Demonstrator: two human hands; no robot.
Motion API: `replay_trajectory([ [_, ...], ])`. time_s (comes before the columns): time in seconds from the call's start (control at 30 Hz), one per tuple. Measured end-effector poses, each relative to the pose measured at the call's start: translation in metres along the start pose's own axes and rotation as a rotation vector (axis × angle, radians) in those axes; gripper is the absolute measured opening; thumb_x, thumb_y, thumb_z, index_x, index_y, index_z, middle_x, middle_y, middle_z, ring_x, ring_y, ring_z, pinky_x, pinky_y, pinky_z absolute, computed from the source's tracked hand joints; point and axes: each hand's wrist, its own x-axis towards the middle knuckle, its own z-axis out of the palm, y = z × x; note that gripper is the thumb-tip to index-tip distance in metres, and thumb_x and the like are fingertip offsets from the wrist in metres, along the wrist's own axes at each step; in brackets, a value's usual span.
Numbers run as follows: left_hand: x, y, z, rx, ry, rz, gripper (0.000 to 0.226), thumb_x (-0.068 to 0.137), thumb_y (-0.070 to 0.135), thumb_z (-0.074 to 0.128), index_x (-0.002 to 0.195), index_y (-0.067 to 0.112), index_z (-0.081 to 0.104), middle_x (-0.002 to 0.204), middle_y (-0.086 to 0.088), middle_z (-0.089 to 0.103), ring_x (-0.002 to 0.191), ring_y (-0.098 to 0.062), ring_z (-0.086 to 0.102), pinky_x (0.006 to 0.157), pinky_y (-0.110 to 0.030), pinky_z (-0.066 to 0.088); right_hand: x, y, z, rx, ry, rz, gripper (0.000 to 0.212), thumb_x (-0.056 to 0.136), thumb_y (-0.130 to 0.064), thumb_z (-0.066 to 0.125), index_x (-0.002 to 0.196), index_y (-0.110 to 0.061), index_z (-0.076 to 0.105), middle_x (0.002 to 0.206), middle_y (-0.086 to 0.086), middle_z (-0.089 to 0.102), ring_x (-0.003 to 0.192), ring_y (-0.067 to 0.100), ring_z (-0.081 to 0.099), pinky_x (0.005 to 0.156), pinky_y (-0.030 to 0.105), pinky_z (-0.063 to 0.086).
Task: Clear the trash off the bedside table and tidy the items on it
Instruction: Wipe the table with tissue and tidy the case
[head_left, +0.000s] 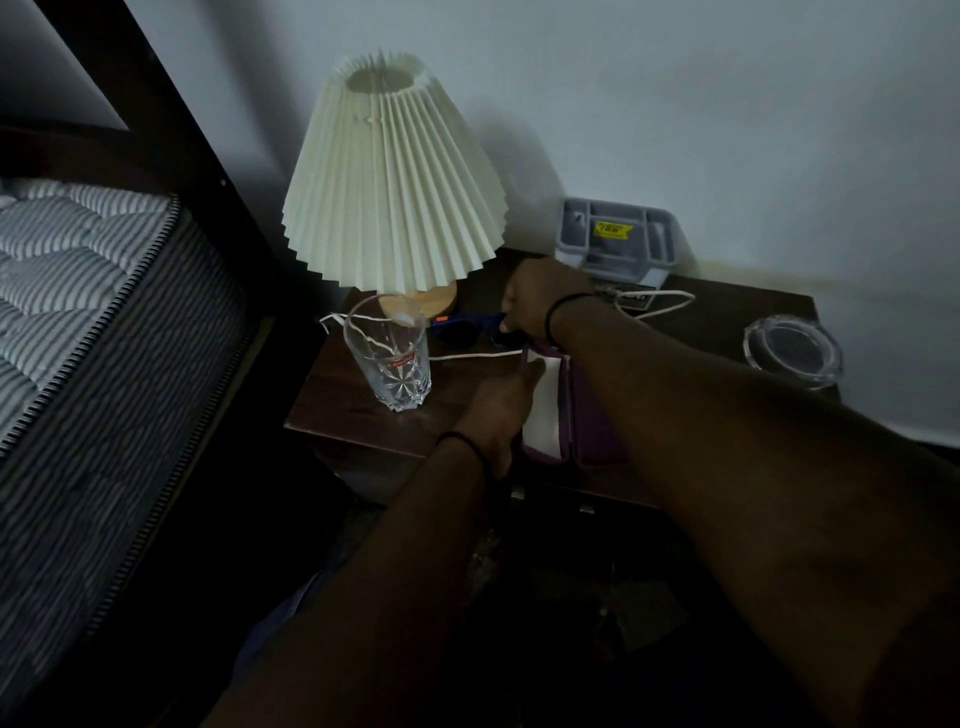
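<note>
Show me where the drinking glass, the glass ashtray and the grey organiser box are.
drinking glass (390, 353), head view, on its front wall.
glass ashtray (792, 349), head view, on its rim.
grey organiser box (618, 236), head view, near its yellow label.

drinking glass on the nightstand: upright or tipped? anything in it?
Upright and empty. The drinking glass stands on its base on the bedside table, rim up; the lamp base and cord show clearly through it, with no liquid line.

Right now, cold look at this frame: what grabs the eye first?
The pleated cream lamp at the back left of the bedside table dominates, with an empty cut-glass tumbler just in front of it. Mid-table, both arms cross: the right hand reaches to the blue sunglasses, and the left hand touches a purple case.
</note>
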Motion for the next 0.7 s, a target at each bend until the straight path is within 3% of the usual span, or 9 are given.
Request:
replay_trajectory([
  [0.1, 0.001, -0.001, -0.008, 0.051, -0.012, 0.000, 0.050, 0.098, 0.041, 0.051, 0.136, 0.009, 0.053, 0.137, -0.012, 0.055, 0.121, -0.028, 0.054, 0.091, -0.028, 0.040, -0.004, 0.005, -0.005, 0.054, 0.014, 0.021, 0.026, 0.072, -0.030, 0.082, 0.093, -0.018, 0.075, 0.101, 0.006, 0.072, 0.096, 0.025, 0.066, 0.085, 0.039, 0.056],
  [0.23, 0.003, -0.004, -0.017, -0.034, 0.008, 0.017, 0.054, 0.092, 0.052, 0.056, 0.123, 0.009, 0.064, 0.123, -0.013, 0.066, 0.111, -0.032, 0.063, 0.102, -0.049, 0.048, -0.017, 0.018, -0.028, 0.132, 0.044, 0.040, 0.023, 0.075, -0.027, 0.080, 0.093, -0.015, 0.075, 0.099, 0.007, 0.073, 0.094, 0.023, 0.066, 0.080, 0.032, 0.052],
  [0.4, 0.001, -0.005, -0.017, -0.063, 0.059, 0.064, 0.052, 0.097, 0.049, 0.048, 0.119, 0.006, 0.066, 0.119, -0.016, 0.068, 0.107, -0.033, 0.065, 0.100, -0.051, 0.049, -0.053, 0.038, -0.053, 0.222, 0.186, 0.097, 0.023, 0.076, -0.024, 0.079, 0.090, -0.006, 0.077, 0.097, 0.012, 0.073, 0.097, 0.026, 0.066, 0.078, 0.029, 0.049],
  [0.53, -0.010, 0.001, -0.011, -0.141, 0.069, 0.042, 0.049, 0.097, 0.051, 0.047, 0.108, 0.008, 0.069, 0.115, -0.015, 0.069, 0.105, -0.034, 0.066, 0.099, -0.051, 0.050, -0.099, 0.050, -0.053, 0.384, 0.456, 0.221, 0.019, 0.076, -0.032, 0.074, 0.078, -0.013, 0.075, 0.091, 0.008, 0.074, 0.086, 0.021, 0.068, 0.068, 0.023, 0.042],
  [0.6, -0.016, 0.004, -0.005, -0.258, -0.003, 0.022, 0.045, 0.098, 0.050, 0.045, 0.107, 0.012, 0.068, 0.117, -0.015, 0.068, 0.108, -0.034, 0.064, 0.100, -0.051, 0.048, -0.127, 0.046, -0.050, 0.479, 0.534, 0.276, 0.026, 0.077, -0.038, 0.072, 0.069, -0.013, 0.071, 0.076, 0.005, 0.072, 0.072, 0.018, 0.066, 0.060, 0.025, 0.042],
  [0.7, -0.019, 0.001, 0.003, -0.444, -0.125, 0.014, 0.052, 0.100, 0.049, 0.040, 0.127, 0.010, 0.061, 0.128, -0.015, 0.063, 0.118, -0.034, 0.060, 0.105, -0.050, 0.044, -0.159, 0.031, -0.039, 0.440, 0.521, 0.304, 0.038, 0.079, -0.043, 0.069, 0.058, -0.012, 0.062, 0.052, 0.002, 0.055, 0.058, 0.020, 0.058, 0.052, 0.029, 0.039],
])
